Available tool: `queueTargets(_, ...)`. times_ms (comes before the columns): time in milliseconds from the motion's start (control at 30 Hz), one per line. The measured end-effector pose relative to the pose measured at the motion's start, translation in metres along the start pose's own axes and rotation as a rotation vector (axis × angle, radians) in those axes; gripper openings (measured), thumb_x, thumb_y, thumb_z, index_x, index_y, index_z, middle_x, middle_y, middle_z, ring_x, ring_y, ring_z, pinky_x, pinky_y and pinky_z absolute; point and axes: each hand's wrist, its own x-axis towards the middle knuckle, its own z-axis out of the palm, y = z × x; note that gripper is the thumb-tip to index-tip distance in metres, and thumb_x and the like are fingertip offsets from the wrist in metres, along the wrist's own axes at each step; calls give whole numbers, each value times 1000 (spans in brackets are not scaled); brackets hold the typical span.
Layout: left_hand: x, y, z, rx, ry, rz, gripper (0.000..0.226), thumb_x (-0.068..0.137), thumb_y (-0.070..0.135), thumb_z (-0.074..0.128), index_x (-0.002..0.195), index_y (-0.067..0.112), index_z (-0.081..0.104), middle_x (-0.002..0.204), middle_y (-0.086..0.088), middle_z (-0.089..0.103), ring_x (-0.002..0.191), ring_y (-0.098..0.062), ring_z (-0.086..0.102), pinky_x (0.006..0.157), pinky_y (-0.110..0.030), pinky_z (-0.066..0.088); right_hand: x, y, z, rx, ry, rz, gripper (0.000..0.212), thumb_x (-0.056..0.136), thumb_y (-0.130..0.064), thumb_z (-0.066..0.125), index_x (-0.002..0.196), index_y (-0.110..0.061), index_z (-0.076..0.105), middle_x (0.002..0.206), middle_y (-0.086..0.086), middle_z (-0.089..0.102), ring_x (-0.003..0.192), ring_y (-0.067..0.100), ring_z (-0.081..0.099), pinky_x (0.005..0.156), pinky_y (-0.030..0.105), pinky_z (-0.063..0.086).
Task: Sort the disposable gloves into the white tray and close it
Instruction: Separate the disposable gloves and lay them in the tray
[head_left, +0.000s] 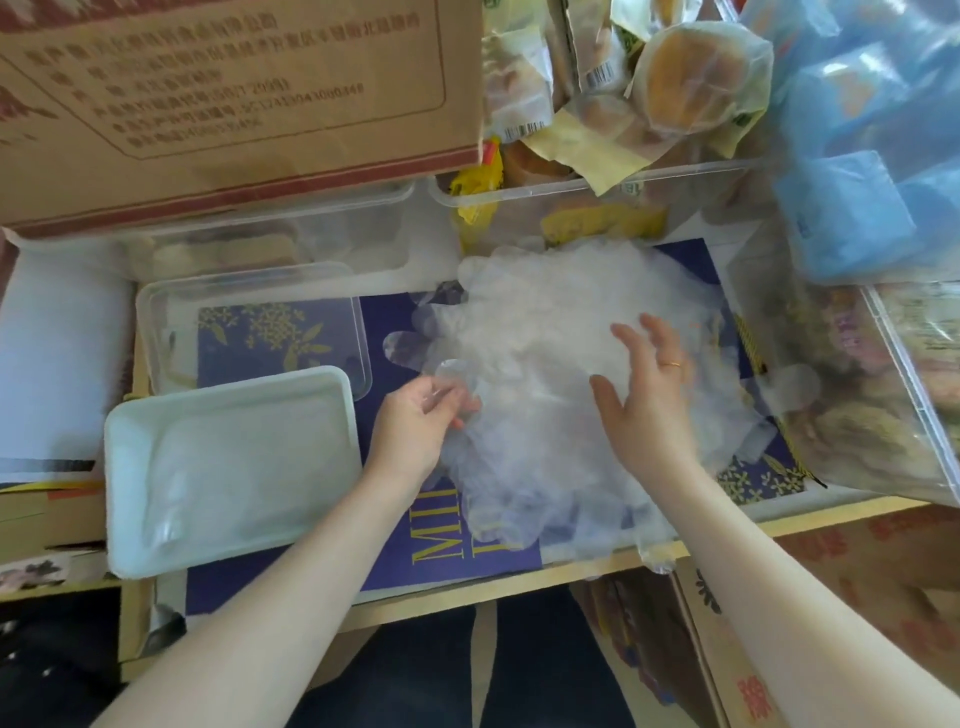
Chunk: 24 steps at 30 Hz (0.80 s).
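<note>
1. Disposable gloves (561, 374): a loose heap of thin clear plastic gloves, centre-right on the dark blue printed surface (395, 332); the near edge of the heap hangs at the table's front edge.
2. Left hand (415, 421): at the left side of the heap, fingers and thumb curled, pinching a piece of clear glove film lifted slightly off the pile.
3. Right hand (649, 395): over the middle of the heap, fingers spread and relaxed, gripping nothing; whether the palm touches the gloves cannot be told. A ring sits on one finger.
4. White tray (130, 519): near left, just beside the left wrist; a few clear gloves lie flat inside it.
5. Clear lid (156, 312): lying far of the white tray, partly tucked under its far edge.
6. Cardboard box (234, 93): far left, printed text on its side.
7. Clear bins (597, 187): far centre and right, filled with wrapped breads.
8. Blue packets (852, 208): far right, in a clear bag.
</note>
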Motion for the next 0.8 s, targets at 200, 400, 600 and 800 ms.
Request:
queueTargets(200,7,1,1,105,76,2,16,90,17,60,78,11,69,49,13,59,42,2,46,46,-14,36,37,-33,42,-79,-371,-330,39,95,-24,50,133,-14,50,140,7,47,128,34,38,99,40,31)
queueTargets(400,12,4,-5,167,109,-26,22,86,24,65,64,26,65,40,16,51,40,0,43,47,-23,37,70,-44,44,116,-430,-278,12,87,-18,62,95,-17,70,86,-10,64,100,20,55,91,35,39)
queueTargets(600,15,5,-2,64,149,-88,29,82,23,70,57,15,60,40,12,46,40,-3,38,48,-23,32,65,-37,29,429,-516,-408,10,79,-6,71,77,-14,67,98,-1,62,95,9,57,86,11,38)
queueTargets(800,11,12,5,4,114,-37,25,89,25,63,68,12,65,45,13,54,42,4,44,46,-12,35,58,-45,40,364,-648,-430,6,86,-15,65,83,-13,60,113,7,62,104,3,54,91,18,38)
